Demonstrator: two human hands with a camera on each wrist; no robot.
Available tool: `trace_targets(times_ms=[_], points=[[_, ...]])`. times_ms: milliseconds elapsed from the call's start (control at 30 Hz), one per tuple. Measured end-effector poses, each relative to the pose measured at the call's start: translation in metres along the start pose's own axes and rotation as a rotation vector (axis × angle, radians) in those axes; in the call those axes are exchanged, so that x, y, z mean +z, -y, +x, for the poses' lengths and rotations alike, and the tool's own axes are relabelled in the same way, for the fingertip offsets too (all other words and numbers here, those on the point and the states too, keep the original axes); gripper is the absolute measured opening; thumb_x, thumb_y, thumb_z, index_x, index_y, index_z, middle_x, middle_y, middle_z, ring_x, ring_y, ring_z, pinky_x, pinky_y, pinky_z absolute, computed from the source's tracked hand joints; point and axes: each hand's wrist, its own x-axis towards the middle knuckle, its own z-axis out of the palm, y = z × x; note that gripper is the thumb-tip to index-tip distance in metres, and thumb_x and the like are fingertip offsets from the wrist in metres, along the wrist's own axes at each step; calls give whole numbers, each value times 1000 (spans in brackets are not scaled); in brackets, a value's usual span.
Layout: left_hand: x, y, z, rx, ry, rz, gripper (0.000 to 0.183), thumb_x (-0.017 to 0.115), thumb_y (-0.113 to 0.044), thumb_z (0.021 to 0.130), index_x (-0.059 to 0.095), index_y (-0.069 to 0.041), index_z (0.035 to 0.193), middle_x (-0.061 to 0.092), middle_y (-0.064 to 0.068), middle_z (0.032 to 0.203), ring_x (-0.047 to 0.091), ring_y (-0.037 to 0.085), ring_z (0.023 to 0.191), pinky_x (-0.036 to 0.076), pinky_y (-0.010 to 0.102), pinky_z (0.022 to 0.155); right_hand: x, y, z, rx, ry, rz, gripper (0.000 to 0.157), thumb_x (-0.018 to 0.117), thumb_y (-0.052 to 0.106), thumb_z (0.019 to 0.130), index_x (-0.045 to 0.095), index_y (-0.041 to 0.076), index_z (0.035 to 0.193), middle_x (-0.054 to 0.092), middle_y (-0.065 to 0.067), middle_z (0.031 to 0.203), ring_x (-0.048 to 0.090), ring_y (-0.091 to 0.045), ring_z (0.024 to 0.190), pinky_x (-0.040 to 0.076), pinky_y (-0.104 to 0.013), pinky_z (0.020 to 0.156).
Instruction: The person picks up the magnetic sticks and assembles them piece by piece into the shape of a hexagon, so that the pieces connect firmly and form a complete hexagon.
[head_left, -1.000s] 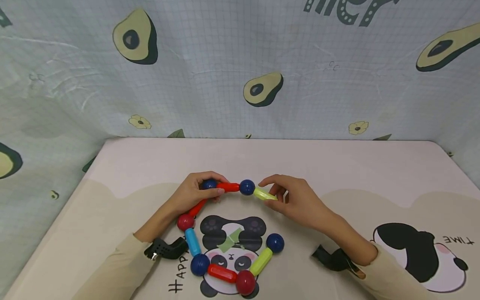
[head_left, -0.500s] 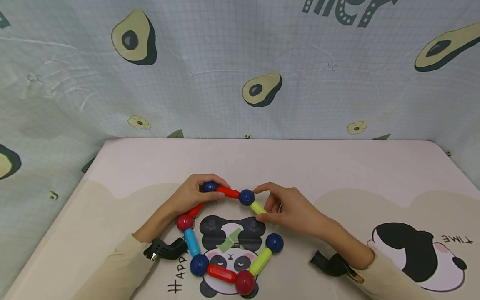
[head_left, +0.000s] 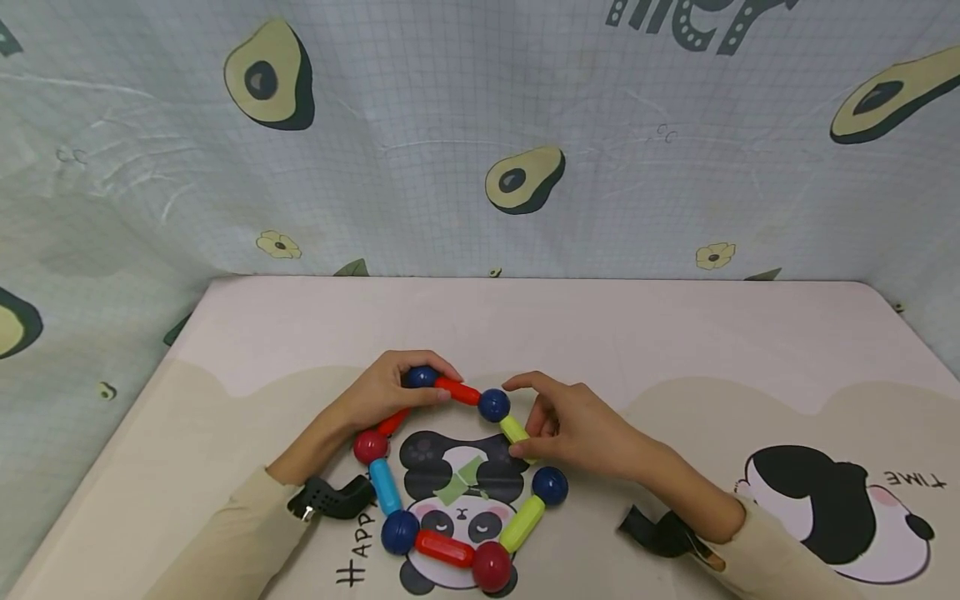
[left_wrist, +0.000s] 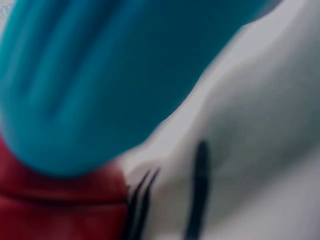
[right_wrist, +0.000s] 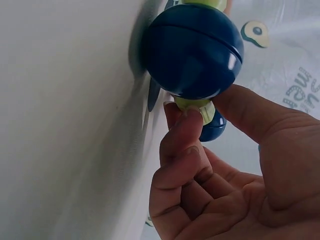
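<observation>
Coloured rods and balls, which look like magnetic building pieces, form a ring on the mat. At its upper left, my left hand (head_left: 382, 387) pinches a red rod (head_left: 459, 392) beside a blue ball (head_left: 422, 376), partly covered by the fingers. My right hand (head_left: 577, 425) pinches a yellow-green rod (head_left: 513, 428) joined to another blue ball (head_left: 494, 406). The rod's lower end is close to the right-hand blue ball (head_left: 550, 486); whether they touch I cannot tell. In the left wrist view a light-blue rod (left_wrist: 100, 90) meets a red ball (left_wrist: 60, 210).
Nearer the body, the ring continues with a red ball (head_left: 492, 567), a red rod (head_left: 444, 548) and a second yellow-green rod (head_left: 522, 523). Underneath is a printed panda mat (head_left: 660, 333). An avocado-print sheet (head_left: 420, 108) hangs behind the table's far edge.
My right hand has moved down and slightly left, swinging the yellow-green rod steeper toward the right-hand blue ball. The blue ball above it dropped lower, tilting the red rod. My left hand barely moved.
</observation>
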Motion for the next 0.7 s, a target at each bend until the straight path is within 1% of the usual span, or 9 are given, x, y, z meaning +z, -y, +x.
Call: trace_targets(times_ms=[367,700], points=[[0,2,0,24,26,5,20,68,-10,88,69,-10,108,65,5,100,55,28,92,47,36,80,0,0,-1,-45,20,7,68,80,25,79,46,10,135,57,8,74,54,-9,62,49,-25,57],[1,2,0,35,53,19,21,67,-9,89,68,-9,110,64,5,101,54,28,94,46,40,84,0,2,-3,-45,38,14,68,80,24,79,45,10,136,57,7,73,54,-10,61,49,-25,56]])
